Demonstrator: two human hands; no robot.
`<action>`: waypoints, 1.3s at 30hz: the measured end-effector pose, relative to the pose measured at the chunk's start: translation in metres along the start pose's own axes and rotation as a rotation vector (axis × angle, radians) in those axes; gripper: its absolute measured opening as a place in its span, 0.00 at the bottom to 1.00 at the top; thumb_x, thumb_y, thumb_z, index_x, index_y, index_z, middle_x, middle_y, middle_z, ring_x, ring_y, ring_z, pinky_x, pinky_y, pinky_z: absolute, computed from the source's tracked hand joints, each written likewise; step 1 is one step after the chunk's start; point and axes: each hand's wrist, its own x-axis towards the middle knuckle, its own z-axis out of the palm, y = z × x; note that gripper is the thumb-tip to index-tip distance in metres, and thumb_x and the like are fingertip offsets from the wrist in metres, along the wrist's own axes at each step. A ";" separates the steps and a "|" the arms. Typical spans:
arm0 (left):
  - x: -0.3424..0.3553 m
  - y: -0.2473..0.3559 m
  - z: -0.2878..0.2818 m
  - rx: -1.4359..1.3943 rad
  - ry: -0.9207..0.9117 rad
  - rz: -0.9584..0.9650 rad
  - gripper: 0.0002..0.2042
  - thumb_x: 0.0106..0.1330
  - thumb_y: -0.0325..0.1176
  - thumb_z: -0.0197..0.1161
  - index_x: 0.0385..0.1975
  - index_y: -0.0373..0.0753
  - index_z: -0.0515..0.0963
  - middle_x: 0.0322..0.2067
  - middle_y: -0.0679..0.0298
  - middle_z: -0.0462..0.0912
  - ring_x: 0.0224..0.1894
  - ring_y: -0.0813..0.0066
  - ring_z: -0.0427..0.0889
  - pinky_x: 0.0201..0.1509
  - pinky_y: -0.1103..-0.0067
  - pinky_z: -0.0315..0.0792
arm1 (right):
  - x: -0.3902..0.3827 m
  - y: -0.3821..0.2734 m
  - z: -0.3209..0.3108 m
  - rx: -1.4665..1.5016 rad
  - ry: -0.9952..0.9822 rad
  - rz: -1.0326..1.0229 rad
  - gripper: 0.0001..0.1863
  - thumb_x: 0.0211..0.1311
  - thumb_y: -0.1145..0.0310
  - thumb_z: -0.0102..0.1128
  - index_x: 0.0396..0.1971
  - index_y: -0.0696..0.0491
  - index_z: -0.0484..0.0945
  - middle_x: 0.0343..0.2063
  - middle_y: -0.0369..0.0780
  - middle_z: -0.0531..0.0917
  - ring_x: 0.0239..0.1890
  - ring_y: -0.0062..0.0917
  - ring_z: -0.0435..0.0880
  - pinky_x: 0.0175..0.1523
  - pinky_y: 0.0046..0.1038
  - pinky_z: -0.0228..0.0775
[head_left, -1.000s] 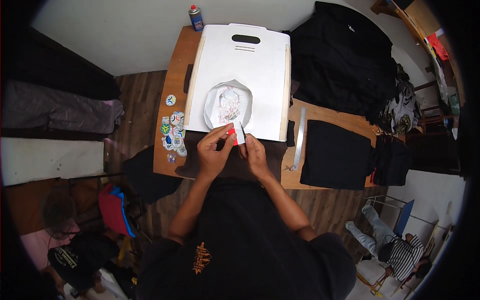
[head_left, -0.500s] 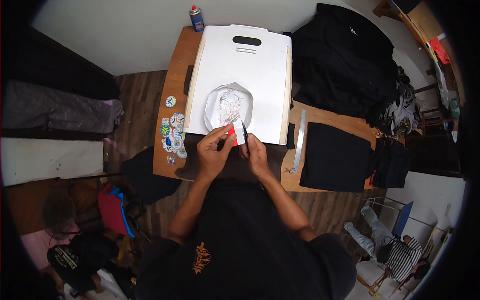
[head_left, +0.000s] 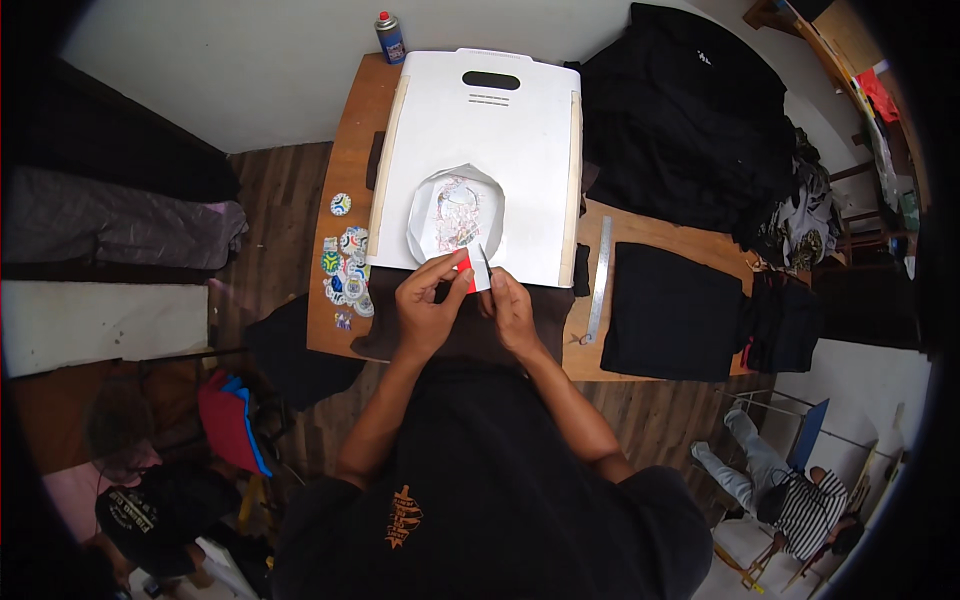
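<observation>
Just in front of a white board (head_left: 480,130), my left hand (head_left: 428,302) pinches a small red and white piece (head_left: 467,270) between thumb and fingers. My right hand (head_left: 508,310) is closed on dark-bladed scissors (head_left: 485,258), their points up against that piece's right part. Beyond both hands, a shallow folded white paper tray (head_left: 421,207) on the board holds thin, light-coloured trimmings. Left of the board lie several small round printed stickers (head_left: 345,270) on the wooden table (head_left: 337,142). Dark brown cloth (head_left: 400,335) lies under my hands.
A blue spray can (head_left: 390,38) stands at the back left. Black cloth (head_left: 680,120), folded black pieces (head_left: 670,310) and a steel ruler (head_left: 600,278) lie to the right. One person (head_left: 150,510) is low at left, another in stripes (head_left: 805,505) at lower right, near racks.
The scissor blades have shifted slightly against the red and white piece. Both hands otherwise keep almost the same place and grip.
</observation>
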 end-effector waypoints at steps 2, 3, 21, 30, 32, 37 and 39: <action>-0.001 0.000 0.000 -0.003 0.004 -0.009 0.16 0.63 0.17 0.63 0.51 0.26 0.77 0.43 0.58 0.81 0.40 0.83 0.79 0.47 0.87 0.73 | -0.001 0.000 0.001 0.005 0.004 0.007 0.21 0.78 0.54 0.36 0.33 0.55 0.71 0.15 0.29 0.61 0.18 0.13 0.58 0.26 0.18 0.53; -0.001 -0.001 0.000 -0.008 0.001 -0.001 0.16 0.63 0.17 0.63 0.51 0.26 0.77 0.43 0.58 0.81 0.40 0.83 0.79 0.47 0.87 0.73 | -0.001 0.001 0.001 0.006 0.005 -0.007 0.21 0.78 0.54 0.35 0.34 0.55 0.71 0.15 0.29 0.61 0.18 0.13 0.58 0.26 0.18 0.53; -0.002 -0.004 0.001 -0.003 0.006 -0.025 0.17 0.62 0.17 0.64 0.52 0.27 0.77 0.42 0.58 0.82 0.41 0.81 0.79 0.46 0.86 0.73 | -0.002 0.008 -0.004 0.072 -0.005 0.012 0.22 0.78 0.53 0.35 0.35 0.56 0.70 0.15 0.30 0.61 0.17 0.15 0.59 0.25 0.19 0.53; -0.001 0.002 0.003 -0.010 0.003 -0.004 0.17 0.61 0.17 0.64 0.52 0.27 0.77 0.41 0.60 0.81 0.40 0.82 0.77 0.45 0.87 0.72 | -0.003 0.012 -0.006 0.082 -0.011 -0.010 0.21 0.78 0.54 0.36 0.38 0.56 0.72 0.15 0.29 0.61 0.17 0.13 0.57 0.24 0.18 0.51; -0.001 0.001 0.004 -0.008 0.002 -0.001 0.17 0.62 0.17 0.64 0.52 0.27 0.77 0.41 0.60 0.81 0.40 0.83 0.76 0.45 0.87 0.72 | -0.004 0.016 -0.007 0.092 -0.031 -0.060 0.22 0.78 0.54 0.37 0.44 0.57 0.75 0.14 0.28 0.60 0.17 0.11 0.55 0.23 0.18 0.48; -0.002 0.001 0.003 -0.001 -0.007 -0.008 0.17 0.62 0.17 0.64 0.52 0.27 0.77 0.41 0.60 0.81 0.40 0.83 0.76 0.46 0.87 0.72 | -0.003 0.011 -0.006 0.060 -0.018 -0.055 0.22 0.78 0.54 0.37 0.42 0.56 0.75 0.14 0.28 0.60 0.17 0.11 0.55 0.23 0.18 0.48; -0.002 -0.001 0.003 -0.010 0.011 -0.019 0.16 0.61 0.18 0.65 0.50 0.27 0.78 0.40 0.60 0.82 0.39 0.83 0.77 0.44 0.87 0.72 | -0.003 0.007 -0.005 0.100 -0.004 -0.038 0.22 0.78 0.55 0.37 0.41 0.56 0.75 0.14 0.27 0.60 0.17 0.11 0.55 0.23 0.18 0.48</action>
